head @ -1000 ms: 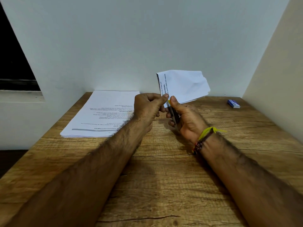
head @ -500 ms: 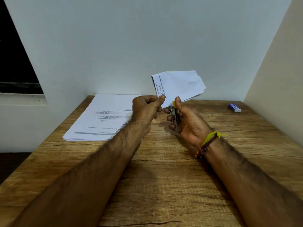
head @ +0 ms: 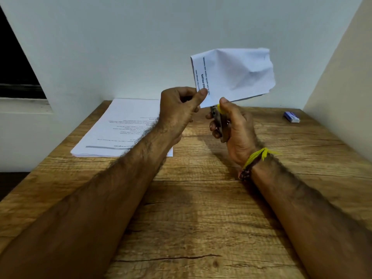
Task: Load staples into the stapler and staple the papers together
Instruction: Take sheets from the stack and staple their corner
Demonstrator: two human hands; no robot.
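Note:
My left hand (head: pixel 181 109) pinches the lower corner of a small bundle of white printed papers (head: pixel 233 75), held upright above the table. My right hand (head: pixel 231 125) grips a small metal stapler (head: pixel 218 121) with a yellow part at its top, its front end at the bottom edge of the papers. My fingers hide most of the stapler. A small blue and white staple box (head: pixel 291 117) lies on the table at the far right.
A stack of printed sheets (head: pixel 120 129) lies on the far left of the wooden table (head: pixel 201 218). White walls close the table in at the back and the right. A dark window opening (head: pixel 16 73) sits at the left.
Both hands have risen slightly with the papers and stapler. The papers now stand higher against the wall, and the grips are unchanged.

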